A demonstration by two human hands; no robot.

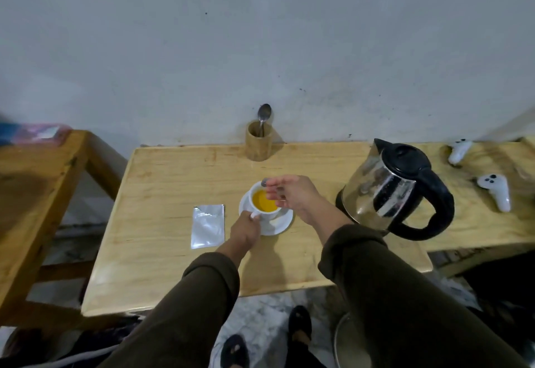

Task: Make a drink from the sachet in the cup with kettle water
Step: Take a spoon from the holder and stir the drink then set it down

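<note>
A white cup (267,213) holding orange-yellow drink stands on a white saucer (279,226) in the middle of the wooden table (173,252). My left hand (246,230) grips the cup's near left side. Just above the cup's far rim, my right hand (292,194) pinches a small spoon (264,182); only the spoon's top end shows, blurred. The silver sachet (208,226) lies flat to the left of the saucer. To the right of the cup stands the steel kettle (388,191), with black lid and handle.
A wooden holder (258,144) with one spoon stands against the wall behind the cup. Two white controllers (495,191) lie on the right bench. A second wooden table (37,194) stands at the left. My feet show below the table's front edge.
</note>
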